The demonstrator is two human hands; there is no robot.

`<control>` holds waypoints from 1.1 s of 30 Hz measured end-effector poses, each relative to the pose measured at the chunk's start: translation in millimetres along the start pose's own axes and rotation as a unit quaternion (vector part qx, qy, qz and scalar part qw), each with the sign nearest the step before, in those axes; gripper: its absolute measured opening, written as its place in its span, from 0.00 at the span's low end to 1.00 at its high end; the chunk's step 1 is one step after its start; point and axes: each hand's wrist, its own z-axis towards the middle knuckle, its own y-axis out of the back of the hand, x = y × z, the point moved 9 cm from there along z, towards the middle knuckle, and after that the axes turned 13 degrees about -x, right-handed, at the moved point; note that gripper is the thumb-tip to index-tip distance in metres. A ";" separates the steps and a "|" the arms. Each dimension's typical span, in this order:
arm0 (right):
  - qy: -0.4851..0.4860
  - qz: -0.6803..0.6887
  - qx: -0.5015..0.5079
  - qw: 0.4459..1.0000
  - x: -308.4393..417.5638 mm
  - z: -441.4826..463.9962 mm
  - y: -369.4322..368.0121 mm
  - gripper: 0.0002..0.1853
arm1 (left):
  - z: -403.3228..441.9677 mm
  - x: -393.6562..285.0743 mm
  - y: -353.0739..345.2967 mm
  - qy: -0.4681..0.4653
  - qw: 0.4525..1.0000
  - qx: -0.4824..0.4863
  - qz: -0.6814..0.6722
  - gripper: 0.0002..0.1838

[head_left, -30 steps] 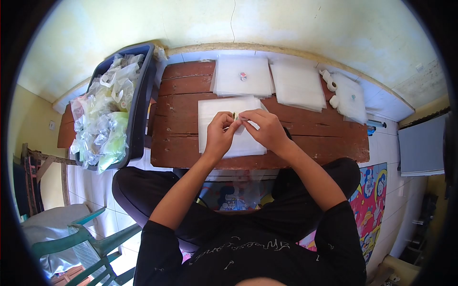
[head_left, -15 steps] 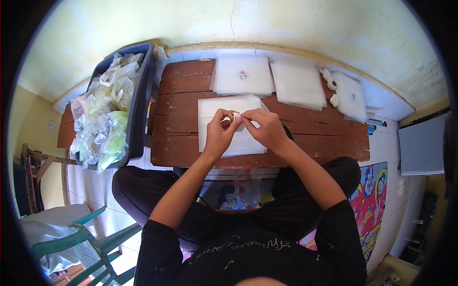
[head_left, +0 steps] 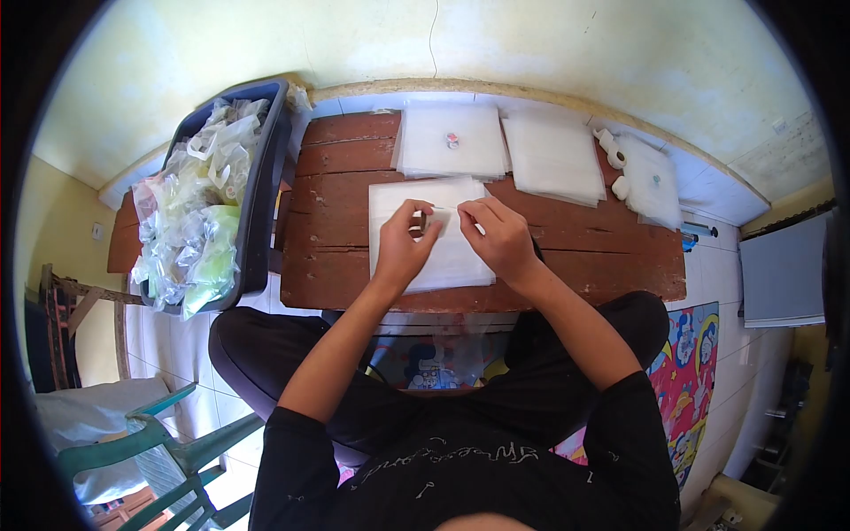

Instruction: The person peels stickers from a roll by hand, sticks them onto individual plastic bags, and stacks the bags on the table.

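My left hand [head_left: 405, 248] curls its thumb and fingers around a small white roll [head_left: 435, 216], which they partly hide. Just to the right, my right hand [head_left: 498, 237] is closed in a pinch; whatever its fingertips hold is too small to make out. Both hands hover over a stack of clear plastic sheets or bags [head_left: 390, 199] near the front of the brown wooden table [head_left: 328, 230]. A short gap separates the fingertips of the two hands.
More plastic stacks [head_left: 553, 155] lie along the back, one with a small printed label [head_left: 452, 140]. Several small white rolls [head_left: 611, 150] sit beside the right stack. A dark tub [head_left: 276, 159] heaped with filled plastic bags [head_left: 212, 177] stands left; a green chair [head_left: 177, 451] is lower left.
My right hand has drawn a little away to the right from my left, opening a gap between the fingertips. The left fingers have loosened slightly around the roll.
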 end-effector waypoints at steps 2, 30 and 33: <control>0.003 0.002 -0.002 1.000 0.3 1.5 1.3 0.05 | 9.5 4.6 13.3 -0.006 0.998 -0.016 0.067 0.12; 0.169 -0.041 0.054 0.983 21.6 -33.8 -19.5 0.04 | 0.5 37.5 11.7 0.208 0.972 0.107 0.007 0.13; 0.191 -0.049 0.073 0.978 23.0 -43.3 -23.3 0.08 | -7.6 38.6 4.3 0.253 0.959 0.121 -0.037 0.15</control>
